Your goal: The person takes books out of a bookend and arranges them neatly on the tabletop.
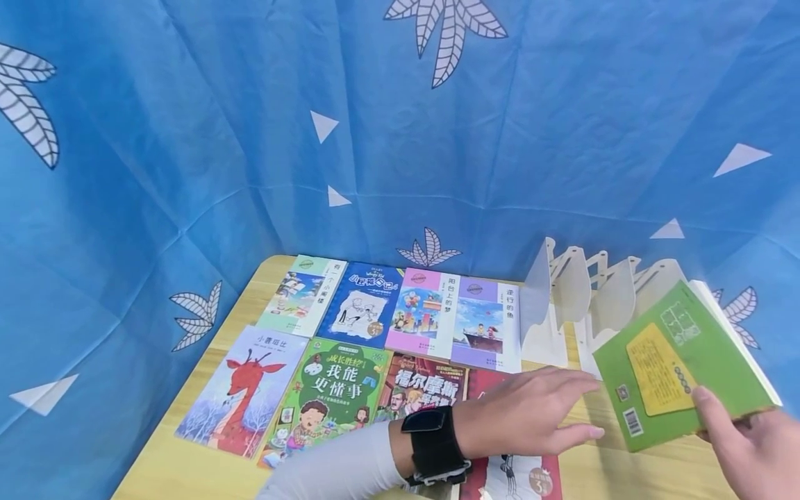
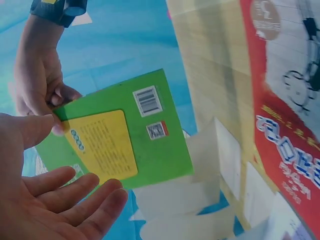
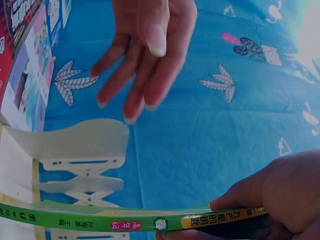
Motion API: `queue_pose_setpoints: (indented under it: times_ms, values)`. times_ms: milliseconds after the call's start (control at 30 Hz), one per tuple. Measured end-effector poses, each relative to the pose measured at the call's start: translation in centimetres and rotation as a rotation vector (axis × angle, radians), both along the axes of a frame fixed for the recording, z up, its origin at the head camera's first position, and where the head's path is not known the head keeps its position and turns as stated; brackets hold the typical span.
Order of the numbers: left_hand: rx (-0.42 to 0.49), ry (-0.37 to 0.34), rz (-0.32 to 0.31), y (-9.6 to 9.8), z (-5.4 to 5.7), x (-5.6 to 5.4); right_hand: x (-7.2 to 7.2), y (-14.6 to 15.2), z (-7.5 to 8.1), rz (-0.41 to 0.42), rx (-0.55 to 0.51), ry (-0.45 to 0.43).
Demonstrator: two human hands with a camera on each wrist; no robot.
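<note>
A green book point(image 1: 671, 326) with a yellow panel and a barcode is raised at the right, its back cover facing up. My right hand point(image 1: 746, 444) pinches it by its lower right edge, thumb on the cover. In the right wrist view the spine point(image 3: 135, 223) of the green book runs across the bottom. My left hand point(image 1: 531, 410) reaches toward the book with fingers extended and holds nothing. In the left wrist view the left hand point(image 2: 65, 190) has spread fingers that overlap the book. Behind the book stands a white folding book rack point(image 1: 575, 298), partly hidden by it.
Two rows of books lie on the wooden table point(image 1: 244, 295), among them a purple one point(image 1: 484, 323), a deer-cover book point(image 1: 244, 389) and a red one point(image 1: 500, 479) under the left forearm. A blue patterned cloth point(image 1: 400, 153) hangs behind the table.
</note>
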State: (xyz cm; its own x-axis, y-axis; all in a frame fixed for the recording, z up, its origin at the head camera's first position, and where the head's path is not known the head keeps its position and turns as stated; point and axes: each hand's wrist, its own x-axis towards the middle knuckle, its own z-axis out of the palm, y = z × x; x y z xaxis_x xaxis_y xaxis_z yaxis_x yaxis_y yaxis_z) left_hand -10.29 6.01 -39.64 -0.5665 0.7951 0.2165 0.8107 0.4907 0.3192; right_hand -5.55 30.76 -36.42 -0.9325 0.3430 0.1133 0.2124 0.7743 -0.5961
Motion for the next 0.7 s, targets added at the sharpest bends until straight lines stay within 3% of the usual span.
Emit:
queue_pose_setpoints:
  times_ms: [133,333,567,700]
  values:
    - [-0.036,-0.015,0.005,1.3,0.5,0.2,0.3,-0.1,-0.2,0.018,-0.088,0.057]
    - [-0.091,-0.003,0.02,2.7,0.4,0.6,0.9,-0.1,-0.5,0.002,-0.16,0.075]
    - [-0.123,0.055,0.003,3.8,0.1,1.2,1.9,-0.8,-1.0,0.019,-0.21,0.136]
    - [-0.127,0.095,-0.02,4.0,-0.1,1.5,2.6,-1.5,-0.5,0.01,-0.204,0.099]
